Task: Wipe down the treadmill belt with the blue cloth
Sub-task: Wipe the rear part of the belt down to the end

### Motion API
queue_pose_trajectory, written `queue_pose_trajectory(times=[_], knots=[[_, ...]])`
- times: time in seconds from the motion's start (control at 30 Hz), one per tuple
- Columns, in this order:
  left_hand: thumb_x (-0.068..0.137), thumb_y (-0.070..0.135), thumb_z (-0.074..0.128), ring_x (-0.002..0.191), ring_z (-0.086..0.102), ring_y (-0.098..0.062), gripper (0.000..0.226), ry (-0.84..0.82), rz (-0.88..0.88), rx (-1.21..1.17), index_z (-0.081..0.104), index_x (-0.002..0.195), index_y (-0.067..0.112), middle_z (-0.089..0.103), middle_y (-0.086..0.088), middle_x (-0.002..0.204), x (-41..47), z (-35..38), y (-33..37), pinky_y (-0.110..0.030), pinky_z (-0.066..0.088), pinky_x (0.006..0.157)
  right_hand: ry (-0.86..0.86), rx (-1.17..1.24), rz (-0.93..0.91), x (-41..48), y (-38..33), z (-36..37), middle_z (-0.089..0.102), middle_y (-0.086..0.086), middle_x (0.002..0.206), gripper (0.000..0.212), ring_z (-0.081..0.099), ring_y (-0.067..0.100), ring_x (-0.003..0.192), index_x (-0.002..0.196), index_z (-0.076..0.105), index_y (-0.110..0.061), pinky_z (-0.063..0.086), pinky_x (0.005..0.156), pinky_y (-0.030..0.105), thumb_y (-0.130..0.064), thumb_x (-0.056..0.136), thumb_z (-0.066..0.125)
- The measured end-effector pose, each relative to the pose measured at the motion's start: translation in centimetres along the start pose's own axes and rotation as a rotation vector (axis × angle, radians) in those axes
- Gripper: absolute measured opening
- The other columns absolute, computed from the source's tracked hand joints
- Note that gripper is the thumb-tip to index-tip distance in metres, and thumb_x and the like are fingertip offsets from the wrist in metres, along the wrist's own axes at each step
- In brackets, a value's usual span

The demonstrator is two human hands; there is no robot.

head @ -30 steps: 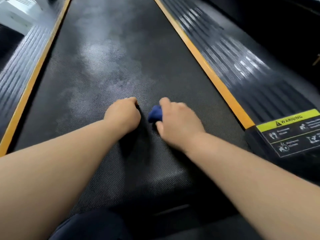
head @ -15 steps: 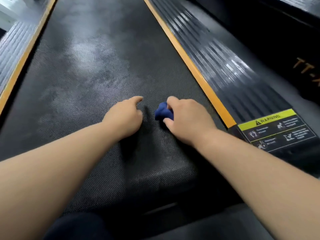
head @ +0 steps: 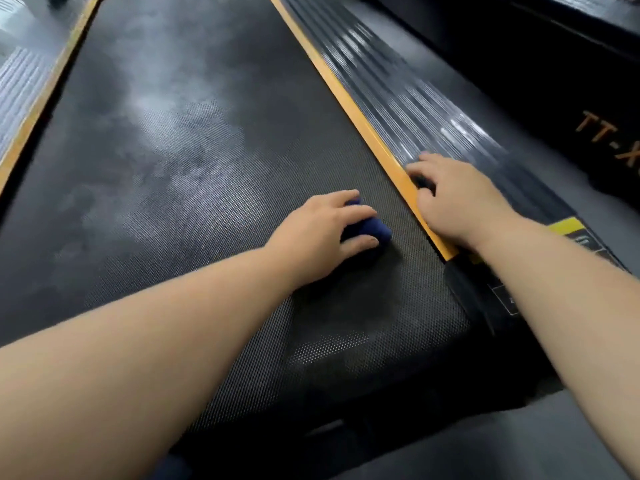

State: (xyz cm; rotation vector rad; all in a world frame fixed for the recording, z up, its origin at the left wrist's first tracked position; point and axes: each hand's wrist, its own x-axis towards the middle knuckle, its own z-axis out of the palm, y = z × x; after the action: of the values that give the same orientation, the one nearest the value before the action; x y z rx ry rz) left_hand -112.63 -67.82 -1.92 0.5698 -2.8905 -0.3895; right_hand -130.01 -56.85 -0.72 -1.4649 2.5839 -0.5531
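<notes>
Treadmill belt [head: 363,327] nearest, dark and dotted, rolling down over its end short of the grip. Just beyond, blue cloth [head: 372,229] bunched small and pressed to the belt, held by the left hand [head: 322,237], fingers curled over it and thumb along its near side. Right of the grip, across the yellow strip [head: 349,109], right hand [head: 457,202] planted on the ribbed side rail [head: 398,95], fingers bent, holding nothing that shows, likely bracing. Warning label [head: 568,226] partly hidden behind that wrist. Judged mid-wipe, with most of the task left: ahead and left of the grip, broad pale hazy patches [head: 180,140] across the belt. Next move probably a firm push of the cloth forward and leftward through that haze, kept flat and clear of the strip's seam. Far left of the grip, a second yellow-edged rail [head: 17,88]; far right, a dark housing [head: 554,81] with orange lettering.
</notes>
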Motion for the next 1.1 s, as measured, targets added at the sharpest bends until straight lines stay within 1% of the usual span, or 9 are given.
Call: queue_pose_trajectory(times=[0.2, 0.33, 0.43, 0.6, 0.67, 0.77, 0.83, 1.0, 1.1], knots=[[0.089, 0.047, 0.056, 0.113, 0.051, -0.022, 0.038, 0.169, -0.176, -0.066, 0.059, 0.122, 0.028, 0.055, 0.0, 0.121, 4.1, 1.4, 2.1, -0.032, 0.039, 0.093, 0.009, 0.028, -0.021, 0.4, 0.4, 0.9, 0.04, 0.004, 0.148, 0.046, 0.033, 0.022, 0.137, 0.137, 0.048, -0.017, 0.025, 0.111, 0.034, -0.011, 0.093, 0.039], [0.083, 0.048, 0.063, 0.114, 0.048, -0.027, 0.052, 0.086, 0.004, -0.026, 0.05, 0.131, 0.033, 0.046, -0.003, 0.13, -0.3, 1.7, 1.6, -0.04, 0.045, 0.093, 0.0, 0.052, -0.024, 0.3, 0.6, 0.7, 0.041, 0.003, 0.147, 0.045, 0.035, 0.021, 0.136, 0.137, 0.049, -0.019, 0.027, 0.111, 0.034, -0.011, 0.094, 0.038], [0.086, 0.039, 0.062, 0.111, 0.05, -0.03, 0.047, 0.069, 0.056, 0.09, 0.051, 0.131, 0.032, 0.049, -0.006, 0.128, 0.6, 1.0, -0.4, -0.041, 0.045, 0.088, -0.009, 0.046, -0.024, 0.3, 0.4, 0.8, 0.04, 0.004, 0.148, 0.045, 0.034, 0.021, 0.137, 0.138, 0.047, -0.018, 0.028, 0.111, 0.035, -0.012, 0.095, 0.037], [0.085, 0.039, 0.06, 0.109, 0.049, -0.031, 0.035, 0.174, -0.352, -0.015, 0.059, 0.119, 0.03, 0.052, -0.006, 0.118, 6.7, 1.2, 0.4, -0.036, 0.04, 0.084, -0.066, 0.052, -0.032, 0.1, 0.7, 0.2, 0.028, -0.001, 0.155, 0.047, 0.022, 0.015, 0.143, 0.143, 0.04, -0.022, 0.017, 0.115, 0.03, -0.013, 0.098, 0.034], [0.082, 0.04, 0.061, 0.104, 0.05, -0.031, 0.034, 0.132, -0.231, 0.03, 0.064, 0.113, 0.027, 0.054, -0.008, 0.111, 6.0, 1.6, 1.5, -0.035, 0.041, 0.084, -0.046, 0.085, -0.034, -0.1, 0.6, 0.1, 0.03, -0.001, 0.154, 0.047, 0.021, 0.014, 0.143, 0.142, 0.042, -0.021, 0.016, 0.113, 0.027, -0.01, 0.097, 0.035], [0.076, 0.039, 0.064, 0.087, 0.05, -0.033, 0.033, 0.125, 0.24, 0.141, 0.07, 0.098, 0.015, 0.059, -0.011, 0.096, 1.5, 3.1, 3.7, -0.039, 0.047, 0.08, -0.012, 0.089, -0.026, -0.2, 0.6, 0.4, 0.039, 0.004, 0.148, 0.046, 0.031, 0.019, 0.138, 0.137, 0.048, -0.017, 0.024, 0.109, 0.03, -0.006, 0.094, 0.036], [0.075, 0.031, 0.068, 0.087, 0.051, -0.033, 0.032, 0.087, 0.328, 0.133, 0.07, 0.103, 0.014, 0.06, -0.012, 0.098, 1.6, 2.7, 3.3, -0.039, 0.045, 0.081, -0.009, 0.093, -0.01, -0.1, 0.5, 0.4, 0.044, 0.005, 0.144, 0.045, 0.035, 0.021, 0.134, 0.135, 0.05, -0.017, 0.028, 0.106, 0.034, -0.007, 0.093, 0.036], [0.087, 0.032, 0.057, 0.115, 0.048, -0.031, 0.034, 0.132, -0.17, 0.024, 0.061, 0.121, 0.031, 0.055, -0.005, 0.123, 8.8, 0.4, -1.2, -0.037, 0.04, 0.094, 0.015, 0.083, -0.012, 0.0, 0.7, 1.0, 0.044, 0.004, 0.145, 0.045, 0.036, 0.021, 0.135, 0.134, 0.051, -0.018, 0.03, 0.108, 0.034, -0.01, 0.092, 0.037], [0.087, 0.048, 0.049, 0.111, 0.049, -0.028, 0.038, 0.049, -0.155, 0.064, 0.058, 0.117, 0.026, 0.056, -0.004, 0.117, 8.7, 1.1, -0.7, -0.038, 0.042, 0.09, 0.03, 0.097, -0.009, 0.0, 0.7, 1.3, 0.039, 0.001, 0.149, 0.048, 0.031, 0.018, 0.139, 0.138, 0.048, -0.02, 0.027, 0.113, 0.036, -0.012, 0.092, 0.036]])
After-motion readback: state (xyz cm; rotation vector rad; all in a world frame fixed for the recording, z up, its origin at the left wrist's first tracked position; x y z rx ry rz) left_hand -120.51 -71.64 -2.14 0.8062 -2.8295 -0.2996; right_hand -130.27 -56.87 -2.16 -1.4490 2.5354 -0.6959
